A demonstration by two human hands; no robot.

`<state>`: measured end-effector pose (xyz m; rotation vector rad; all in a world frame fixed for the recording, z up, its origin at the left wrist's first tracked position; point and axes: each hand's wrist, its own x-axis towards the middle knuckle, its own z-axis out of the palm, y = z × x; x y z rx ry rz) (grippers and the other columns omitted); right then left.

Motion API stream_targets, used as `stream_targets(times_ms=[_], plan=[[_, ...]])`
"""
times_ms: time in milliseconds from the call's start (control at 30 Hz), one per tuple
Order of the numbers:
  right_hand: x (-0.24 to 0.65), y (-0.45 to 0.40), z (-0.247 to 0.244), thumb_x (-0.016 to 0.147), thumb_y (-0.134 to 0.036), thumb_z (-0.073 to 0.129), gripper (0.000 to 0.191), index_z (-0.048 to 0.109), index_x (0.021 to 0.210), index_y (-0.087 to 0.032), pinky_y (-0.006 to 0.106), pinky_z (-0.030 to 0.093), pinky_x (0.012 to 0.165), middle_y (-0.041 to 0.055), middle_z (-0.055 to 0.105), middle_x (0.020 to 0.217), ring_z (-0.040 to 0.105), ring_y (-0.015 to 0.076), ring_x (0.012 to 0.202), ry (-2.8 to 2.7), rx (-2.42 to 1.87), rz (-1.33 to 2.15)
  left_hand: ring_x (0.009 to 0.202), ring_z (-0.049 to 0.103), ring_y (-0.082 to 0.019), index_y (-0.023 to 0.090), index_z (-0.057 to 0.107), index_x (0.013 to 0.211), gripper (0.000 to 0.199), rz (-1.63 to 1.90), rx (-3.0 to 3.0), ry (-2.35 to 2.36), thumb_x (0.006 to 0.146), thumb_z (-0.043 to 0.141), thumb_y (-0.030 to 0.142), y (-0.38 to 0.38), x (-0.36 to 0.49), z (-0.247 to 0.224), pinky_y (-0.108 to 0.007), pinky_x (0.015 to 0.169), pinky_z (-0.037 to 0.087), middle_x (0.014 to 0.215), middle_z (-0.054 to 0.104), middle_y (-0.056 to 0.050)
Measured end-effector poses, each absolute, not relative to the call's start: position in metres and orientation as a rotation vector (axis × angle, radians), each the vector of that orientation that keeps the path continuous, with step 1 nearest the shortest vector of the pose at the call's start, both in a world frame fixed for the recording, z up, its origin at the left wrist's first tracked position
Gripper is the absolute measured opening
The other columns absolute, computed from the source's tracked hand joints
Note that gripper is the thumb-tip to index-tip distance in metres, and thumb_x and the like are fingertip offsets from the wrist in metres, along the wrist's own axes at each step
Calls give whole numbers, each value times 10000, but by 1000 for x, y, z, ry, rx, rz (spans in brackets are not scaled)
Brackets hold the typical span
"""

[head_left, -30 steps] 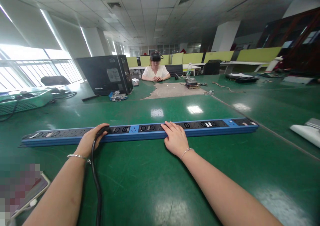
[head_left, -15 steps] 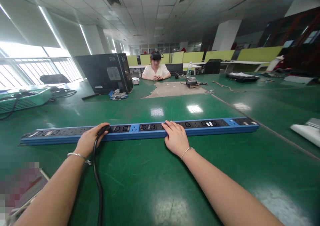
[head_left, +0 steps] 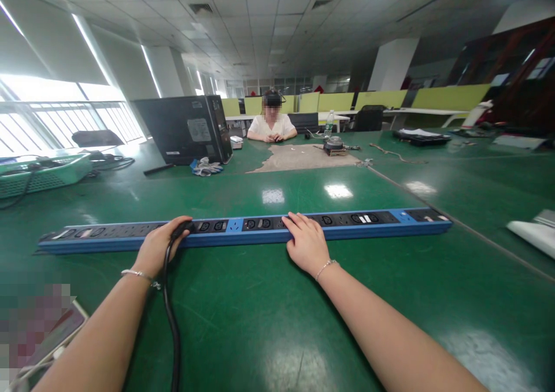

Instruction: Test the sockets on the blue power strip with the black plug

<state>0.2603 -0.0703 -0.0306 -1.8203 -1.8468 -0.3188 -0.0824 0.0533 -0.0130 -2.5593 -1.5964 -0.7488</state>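
Note:
A long blue power strip (head_left: 255, 239) with a black socket face lies across the green table (head_left: 243, 311). My left hand (head_left: 160, 244) is closed around a black plug (head_left: 182, 228) at the strip's left half; its thick black cable (head_left: 172, 317) runs down toward the bottom edge. Whether the plug sits fully in a socket is hidden by the fingers. My right hand (head_left: 307, 241) grips the strip right of its middle, fingers over the socket face and thumb at the near side.
A black computer case (head_left: 182, 129) and gloves (head_left: 206, 166) stand back left, near a green basket (head_left: 56, 175). Across the table sits a person (head_left: 272, 126) in a headset. A bottle (head_left: 329, 123), a round device (head_left: 333, 143) and a black tray (head_left: 422, 136) lie farther back.
The whole view has shifted slightly, moving the scene a little down and right. Both hands keep their places on the plug and strip.

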Motion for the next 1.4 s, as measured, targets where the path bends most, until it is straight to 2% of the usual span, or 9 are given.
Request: stream_targets(times_ms=[100, 233, 300, 400, 533, 833, 1067, 1233, 1400], plan=[[260, -70, -30, 739, -153, 441, 523, 509, 1252, -227, 366, 241, 1031, 17, 486, 1333, 379, 198, 1232, -1845, -1818, -315, 886, 628, -240, 217, 535, 1153, 439, -800, -2606, -1560, 813, 409, 465, 51, -82, -10, -363, 816, 478, 1004, 660, -77], [260, -70, -30, 741, -156, 441, 520, 510, 1251, -229, 364, 238, 1033, 15, 485, 1333, 376, 195, 1234, -1834, -1819, -309, 962, 605, -258, 240, 514, 1168, 397, -1249, -2285, -1708, 822, 427, 412, 43, -76, 6, -412, 846, 472, 1102, 625, -78], [260, -70, -31, 740, -156, 444, 519, 510, 1249, -233, 365, 235, 1033, 15, 488, 1331, 375, 194, 1234, -1828, -1822, -307, 1017, 583, -254, 276, 496, 1188, 392, -1362, -2207, -1699, 830, 430, 419, 37, -64, 15, -412, 871, 463, 1159, 602, -59], [260, -70, -31, 739, -150, 448, 519, 510, 1247, -236, 366, 236, 1032, 18, 491, 1328, 376, 193, 1231, -1824, -1824, -308, 976, 608, -240, 255, 528, 1165, 410, -1189, -2420, -1679, 805, 471, 442, 28, -33, 19, -371, 852, 475, 1090, 644, -49], [259, -70, -32, 740, -144, 448, 518, 510, 1246, -235, 370, 239, 1029, 24, 492, 1325, 373, 195, 1232, -1817, -1814, -318, 985, 609, -214, 249, 530, 1173, 406, -1004, -2641, -1536, 823, 441, 435, 21, 10, 10, -321, 855, 471, 1113, 644, -41], [259, -69, -31, 735, -147, 456, 518, 515, 1242, -233, 376, 240, 1030, 29, 493, 1324, 374, 200, 1231, -1812, -1822, -293, 877, 641, -213, 260, 538, 1157, 362, -794, -2623, -1500, 845, 421, 401, 21, 26, -3, -313, 782, 474, 987, 689, -39], [258, -70, -31, 734, -142, 450, 518, 517, 1240, -230, 379, 232, 1032, 29, 491, 1326, 376, 201, 1231, -1808, -1807, -301, 990, 604, -214, 283, 532, 1157, 345, -721, -2593, -1438, 866, 388, 401, 11, 30, -2, -351, 878, 416, 1073, 667, -33], [259, -71, -31, 738, -142, 452, 519, 511, 1246, -227, 375, 237, 1031, 28, 493, 1325, 376, 200, 1233, -1820, -1806, -310, 1014, 595, -215, 296, 529, 1160, 340, -738, -2553, -1399, 862, 403, 402, 10, 29, -3, -448, 1000, 290, 1089, 666, -37], [259, -71, -30, 744, -145, 451, 512, 511, 1245, -227, 376, 243, 1030, 31, 494, 1323, 382, 200, 1229, -1826, -1808, -315, 1011, 597, -227, 310, 542, 1138, 328, -731, -2538, -1429, 852, 417, 409, 11, 30, -3, -486, 1013, 247, 1086, 668, -35]])
